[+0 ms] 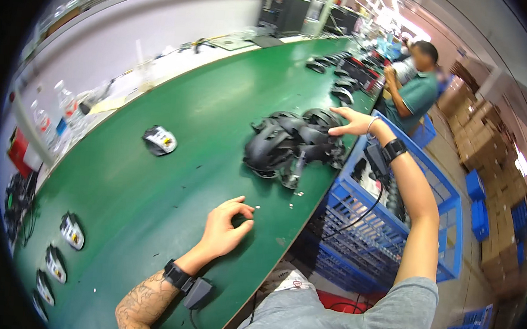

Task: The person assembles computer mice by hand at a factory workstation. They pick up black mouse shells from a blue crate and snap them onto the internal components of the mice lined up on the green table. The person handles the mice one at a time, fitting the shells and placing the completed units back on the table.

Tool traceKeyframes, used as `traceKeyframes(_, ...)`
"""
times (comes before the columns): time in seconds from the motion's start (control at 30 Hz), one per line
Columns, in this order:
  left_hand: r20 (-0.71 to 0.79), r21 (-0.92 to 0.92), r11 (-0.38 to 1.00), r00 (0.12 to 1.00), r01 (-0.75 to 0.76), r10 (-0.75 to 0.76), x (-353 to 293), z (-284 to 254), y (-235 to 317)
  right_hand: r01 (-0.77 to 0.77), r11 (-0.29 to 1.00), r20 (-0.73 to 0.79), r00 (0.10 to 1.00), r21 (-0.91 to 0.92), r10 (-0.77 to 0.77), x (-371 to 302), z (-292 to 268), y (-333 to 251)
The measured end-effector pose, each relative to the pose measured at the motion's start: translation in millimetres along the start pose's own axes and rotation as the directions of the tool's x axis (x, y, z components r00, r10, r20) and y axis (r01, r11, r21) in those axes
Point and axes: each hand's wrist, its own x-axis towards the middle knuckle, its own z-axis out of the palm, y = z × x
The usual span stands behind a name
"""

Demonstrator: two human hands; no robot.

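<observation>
A heap of black curved plastic shells [277, 142] lies on the green workbench [219, 104], close to its right edge. My right hand [354, 122] reaches over the heap's far right side, thumb and forefinger spread at a rounded black shell [322, 117]; I cannot tell whether they touch it. My left hand [226, 225] rests low over the bench in front of the heap. Its fingers are loosely bent, with a gap to the thumb and nothing seen between them. Left of the heap sits a single black-and-white mouse-shaped part [159, 140] with a yellow spot.
Several similar black-and-white parts [72, 231] line the bench's lower left. A blue crate [386, 229] with things inside stands against the right edge. Farther along, a person in a green shirt [422, 93] works beside more black shells [344, 82]. Plastic bottles [67, 101] stand far left.
</observation>
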Motion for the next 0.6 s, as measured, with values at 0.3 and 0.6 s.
traceKeyframes(0.3,0.041,-0.009,0.994,0.993,0.108,-0.107,3.0,-0.4,10.3,-0.707,0.694,0.261,0.650,-0.135,0.713,-143.8,17.8,163.0)
traceKeyframes(0.6,-0.037,0.105,0.978,0.983,0.180,-0.177,11.4,8.7,20.4,-0.703,0.694,0.183,0.670,-0.152,0.719,-132.3,147.6,264.4)
